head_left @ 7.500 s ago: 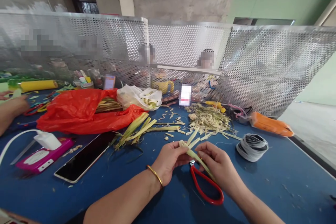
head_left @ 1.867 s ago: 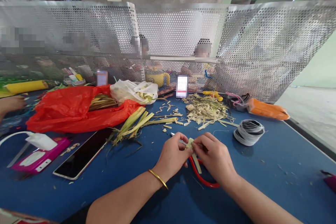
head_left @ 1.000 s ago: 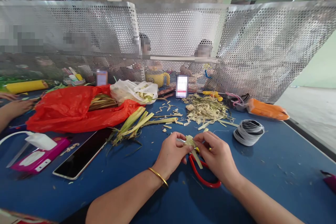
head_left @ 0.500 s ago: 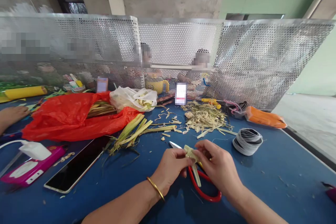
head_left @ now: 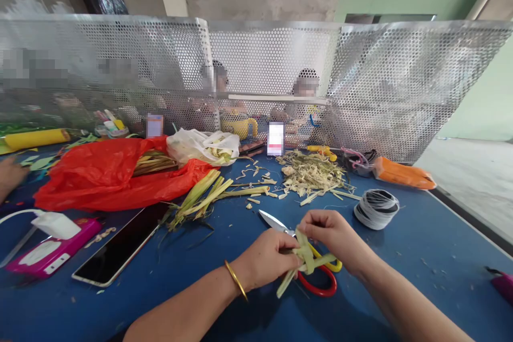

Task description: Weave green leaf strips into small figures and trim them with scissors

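A small woven piece of pale green plant-leaf strips (head_left: 308, 257) is held between both hands, with loose strip ends sticking out to the lower left and to the right. My left hand (head_left: 269, 257), a gold bangle on its wrist, pinches the piece from the left. My right hand (head_left: 331, 235) is closed, thumb and finger gripping a strip at the piece's upper edge. Under them on the blue table lie scissors (head_left: 318, 287) with red and yellow handles, blades pointing up-left. Part of the handles is hidden by the hands and strips.
Cut leaf stalks (head_left: 204, 195) lie beside a red plastic bag (head_left: 96, 176). Scraps (head_left: 312, 175) are heaped ahead, near a spool of white string (head_left: 375, 208). A dark-screened phone (head_left: 120, 246) and magenta power strip (head_left: 56, 251) sit left. Another person's hand (head_left: 11, 173) is at far left. A perforated metal screen (head_left: 276, 59) stands behind.
The woven piece has been turned and its strips spread, with ends now pointing lower left and right. My right hand has risen slightly, exposing the yellow scissor handle. The other person's hand moved left.
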Demonstrator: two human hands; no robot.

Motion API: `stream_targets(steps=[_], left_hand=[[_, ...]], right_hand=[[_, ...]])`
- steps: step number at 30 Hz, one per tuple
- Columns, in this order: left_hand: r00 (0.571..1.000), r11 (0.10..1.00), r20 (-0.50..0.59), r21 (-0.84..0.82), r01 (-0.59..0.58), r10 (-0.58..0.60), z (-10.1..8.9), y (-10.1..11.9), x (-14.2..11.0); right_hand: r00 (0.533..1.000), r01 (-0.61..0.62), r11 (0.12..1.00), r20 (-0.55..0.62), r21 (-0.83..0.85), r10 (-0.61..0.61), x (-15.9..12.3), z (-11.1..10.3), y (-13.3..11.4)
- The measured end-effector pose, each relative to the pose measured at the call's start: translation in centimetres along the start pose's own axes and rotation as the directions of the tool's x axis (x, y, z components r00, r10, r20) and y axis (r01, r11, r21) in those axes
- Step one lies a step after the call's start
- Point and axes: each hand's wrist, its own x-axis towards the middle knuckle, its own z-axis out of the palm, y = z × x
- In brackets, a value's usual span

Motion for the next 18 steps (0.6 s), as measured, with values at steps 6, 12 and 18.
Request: stream_targets(steps=[6,12,18], left_hand=[[0.987,0.968,0.089,-0.203,0.149,-0.133,-0.3,0.7,-0.2],[0.996,0.984,0.046,-0.156,0.088,-0.082,0.2,0.2,-0.3],[0.996,0.994,-0.006,-0.065,0.091,-0.092,0.9,-0.1,-0.2]], right_hand=[[0.990,-0.079,0.972,-0.098,0.223,0.103,0.4,0.4,0.2],[0.990,-0.078,0.961,-0.091,0.266,0.105,0.3,1.5,0.5],[0.968,0.060,0.973,-0.250,0.224,-0.002,0.3,2.2,0.9]])
